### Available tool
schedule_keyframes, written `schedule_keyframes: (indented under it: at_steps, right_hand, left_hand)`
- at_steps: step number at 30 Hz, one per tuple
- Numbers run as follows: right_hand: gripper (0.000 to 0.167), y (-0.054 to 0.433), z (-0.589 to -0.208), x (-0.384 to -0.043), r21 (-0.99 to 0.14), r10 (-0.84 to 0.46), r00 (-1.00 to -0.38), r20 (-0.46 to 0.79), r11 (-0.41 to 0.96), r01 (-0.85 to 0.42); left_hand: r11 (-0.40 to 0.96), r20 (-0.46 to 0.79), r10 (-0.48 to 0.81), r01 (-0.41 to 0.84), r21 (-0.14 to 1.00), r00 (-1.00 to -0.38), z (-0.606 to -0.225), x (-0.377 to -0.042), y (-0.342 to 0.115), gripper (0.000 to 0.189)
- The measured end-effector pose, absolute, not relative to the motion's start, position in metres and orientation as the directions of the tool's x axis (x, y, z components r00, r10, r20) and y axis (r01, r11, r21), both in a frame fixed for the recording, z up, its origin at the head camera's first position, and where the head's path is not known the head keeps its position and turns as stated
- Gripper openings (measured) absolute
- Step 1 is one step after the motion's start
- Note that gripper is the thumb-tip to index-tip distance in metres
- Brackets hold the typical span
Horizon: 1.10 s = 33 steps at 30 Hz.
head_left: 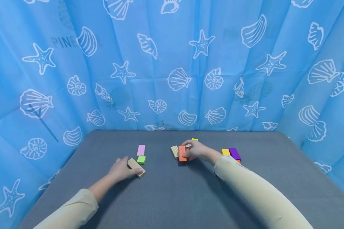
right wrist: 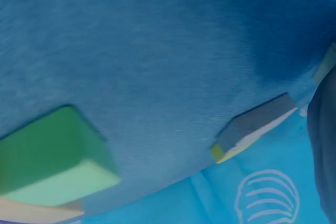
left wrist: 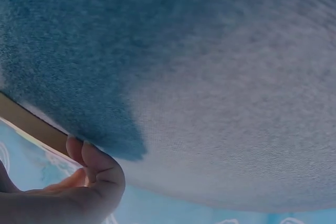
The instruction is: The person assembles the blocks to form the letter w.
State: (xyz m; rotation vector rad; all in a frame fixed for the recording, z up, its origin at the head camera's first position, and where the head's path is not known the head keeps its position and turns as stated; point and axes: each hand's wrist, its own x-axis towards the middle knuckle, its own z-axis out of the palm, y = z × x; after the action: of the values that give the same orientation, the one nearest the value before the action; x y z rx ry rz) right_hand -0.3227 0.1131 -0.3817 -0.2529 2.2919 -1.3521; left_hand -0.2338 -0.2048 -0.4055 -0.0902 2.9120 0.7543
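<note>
My left hand [head_left: 121, 170] holds a plain wooden block [head_left: 136, 167] on the grey table, the thumb at its near end. In the left wrist view the fingers [left wrist: 102, 174] touch the long edge of that block [left wrist: 34, 128]. Farther right, my right hand [head_left: 197, 150] pinches an orange block [head_left: 182, 153] from its right side. Just left of the orange block lies a striped pale wooden block [head_left: 174, 152]. A yellow block [head_left: 194, 139] shows behind the right hand, which partly hides another pale piece.
A pink block [head_left: 141, 150] and a green block [head_left: 141, 160] lie beyond the left hand. By the right forearm are a yellow-orange block [head_left: 225, 152], a purple block [head_left: 234, 153] and a partly hidden orange one. A blue shell-patterned curtain [head_left: 172, 63] surrounds the table.
</note>
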Motion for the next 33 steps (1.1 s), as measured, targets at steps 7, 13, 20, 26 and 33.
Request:
schedule_keyframes:
  at_steps: [7, 13, 20, 26, 33]
  right_hand:
    - [0.048, 0.100, -0.376, -0.318, -0.878, -0.459, -0.831, -0.315, 0.473, 0.072]
    - [0.045, 0.087, -0.376, -0.314, -0.880, -0.464, -0.833, -0.301, 0.471, 0.056]
    - [0.046, 0.075, -0.379, -0.314, -0.876, -0.500, -0.811, -0.302, 0.481, 0.030]
    - [0.047, 0.064, -0.383, -0.313, -0.878, -0.557, -0.776, -0.294, 0.479, -0.011]
    - [0.045, 0.048, -0.388, -0.312, -0.855, -0.542, -0.791, -0.283, 0.516, -0.048]
  left_hand:
    - [0.868, -0.155, -0.036, -0.107, 0.484, -0.987, -0.405, -0.235, -0.201, 0.101]
    - [0.877, -0.142, -0.055, -0.116, 0.466, -0.988, -0.407, -0.235, -0.196, 0.096]
    - [0.871, -0.153, -0.086, -0.149, 0.469, -0.984, -0.408, -0.236, -0.195, 0.095]
    - [0.860, -0.175, -0.096, -0.169, 0.481, -0.980, -0.406, -0.237, -0.194, 0.095]
    - [0.858, -0.182, -0.126, -0.200, 0.473, -0.975, -0.405, -0.237, -0.193, 0.094]
